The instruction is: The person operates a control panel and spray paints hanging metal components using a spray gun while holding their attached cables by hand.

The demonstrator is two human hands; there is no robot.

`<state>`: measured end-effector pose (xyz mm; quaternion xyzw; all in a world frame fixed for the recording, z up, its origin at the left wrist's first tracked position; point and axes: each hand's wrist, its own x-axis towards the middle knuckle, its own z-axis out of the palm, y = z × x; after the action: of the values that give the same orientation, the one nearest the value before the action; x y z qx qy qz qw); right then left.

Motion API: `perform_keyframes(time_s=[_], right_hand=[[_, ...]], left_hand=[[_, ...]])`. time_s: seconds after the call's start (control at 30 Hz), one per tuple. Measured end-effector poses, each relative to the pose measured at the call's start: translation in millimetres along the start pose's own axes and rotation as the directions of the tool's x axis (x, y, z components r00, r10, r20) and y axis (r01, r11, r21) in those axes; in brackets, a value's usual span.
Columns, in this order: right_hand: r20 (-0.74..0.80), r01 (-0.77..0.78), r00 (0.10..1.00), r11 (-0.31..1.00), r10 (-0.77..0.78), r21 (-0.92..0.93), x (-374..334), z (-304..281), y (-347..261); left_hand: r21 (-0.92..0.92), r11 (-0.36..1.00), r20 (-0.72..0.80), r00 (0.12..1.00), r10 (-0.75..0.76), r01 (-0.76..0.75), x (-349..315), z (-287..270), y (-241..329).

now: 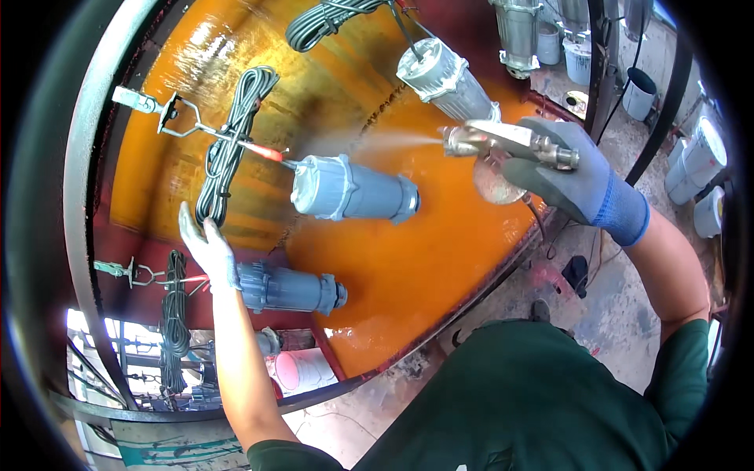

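Note:
My right hand [581, 173], in a grey and blue glove, is wrapped around a metal spray gun [503, 137] with a round cup below it. A pale mist leaves its nozzle leftward, toward a submersible pump [357, 188] coated blue-grey. This pump hangs from a hook [188, 118] with its black cable coil [229, 149]. At the coil's lower end is my left hand [208, 250], in a pale glove, fingers stretched out and apart; it appears to touch the cable. Just right of that wrist hangs another blue-grey pump [287, 287]. A bare-metal pump [448, 78] hangs farther back.
Behind the pumps curves a wet, orange-stained booth wall [440, 267] with a dark red rim. More metal pumps [518, 35] hang at the back right. White buckets [699, 157] stand on the right floor; another bucket [302, 369] sits lower left. A curved metal frame [82, 196] runs down the left.

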<state>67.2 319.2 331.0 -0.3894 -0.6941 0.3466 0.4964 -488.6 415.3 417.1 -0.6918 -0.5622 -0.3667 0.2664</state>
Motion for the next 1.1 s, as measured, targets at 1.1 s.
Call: perform_keyframes(time_s=[1.1], right_hand=[[0.093,0.170,0.982,0.985,-0.166,-0.039,20.2,-15.8,37.7]], left_hand=[[-0.561,0.827,0.270,0.938,0.218,-0.031,63.8,14.6,194.8]])
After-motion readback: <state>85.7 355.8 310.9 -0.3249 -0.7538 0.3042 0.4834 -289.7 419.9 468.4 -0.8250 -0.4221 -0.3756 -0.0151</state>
